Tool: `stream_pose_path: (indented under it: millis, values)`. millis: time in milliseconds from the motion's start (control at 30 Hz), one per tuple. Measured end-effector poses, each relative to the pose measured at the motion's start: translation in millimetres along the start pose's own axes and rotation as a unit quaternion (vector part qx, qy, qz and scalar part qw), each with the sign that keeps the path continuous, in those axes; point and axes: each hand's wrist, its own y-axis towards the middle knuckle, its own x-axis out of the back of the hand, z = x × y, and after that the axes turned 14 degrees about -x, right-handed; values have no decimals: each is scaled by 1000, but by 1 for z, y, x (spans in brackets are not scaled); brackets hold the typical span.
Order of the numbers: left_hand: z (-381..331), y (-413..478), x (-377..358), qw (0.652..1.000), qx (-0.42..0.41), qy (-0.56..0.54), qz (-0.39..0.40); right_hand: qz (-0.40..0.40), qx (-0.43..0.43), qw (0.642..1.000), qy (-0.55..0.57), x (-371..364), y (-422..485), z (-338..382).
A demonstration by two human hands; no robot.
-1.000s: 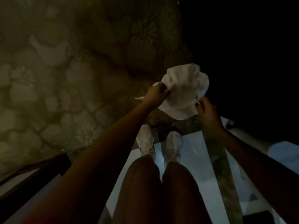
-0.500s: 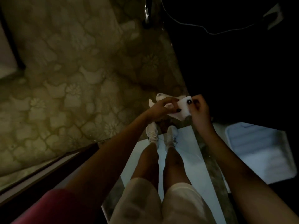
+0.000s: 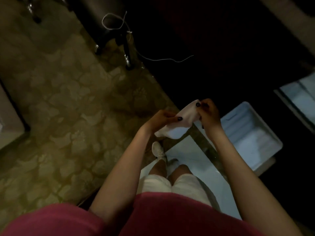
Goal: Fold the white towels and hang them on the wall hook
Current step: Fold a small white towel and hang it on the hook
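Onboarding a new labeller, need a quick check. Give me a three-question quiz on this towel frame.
1. True or false: the white towel already hangs on a wall hook.
2. Whose grip is on the towel? A) left only B) right only C) both
3. Fill in: the pale tub lies on the person's ____ side.

Key: 1 false, it is held up in front of the person. 2 C, the left hand and right hand each pinch an end. 3 right.
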Motion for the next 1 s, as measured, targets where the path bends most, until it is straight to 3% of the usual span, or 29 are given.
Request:
stream_pose_path:
  millis: [367, 500, 633, 733, 867, 1000]
  values:
    - [-69, -37, -52, 972, -125, 140, 142, -89, 2, 996, 31, 79, -103, -21]
    - [-82, -35, -71, 902, -121, 281, 305, -183, -20, 977, 111, 107, -145, -39]
    - [-91, -30, -97, 876, -111, 295, 365, -262, -55, 949, 164, 128, -182, -63]
    - [-102, -27, -125, 841, -169, 345, 380, -348, -94, 909, 210, 134, -213, -88]
    - [-128, -31, -173, 751, -279, 429, 417, -419, -127, 864, 250, 137, -270, -122]
    - [-152, -51, -238, 686, -353, 400, 494, -511, -148, 792, 299, 137, -339, -159]
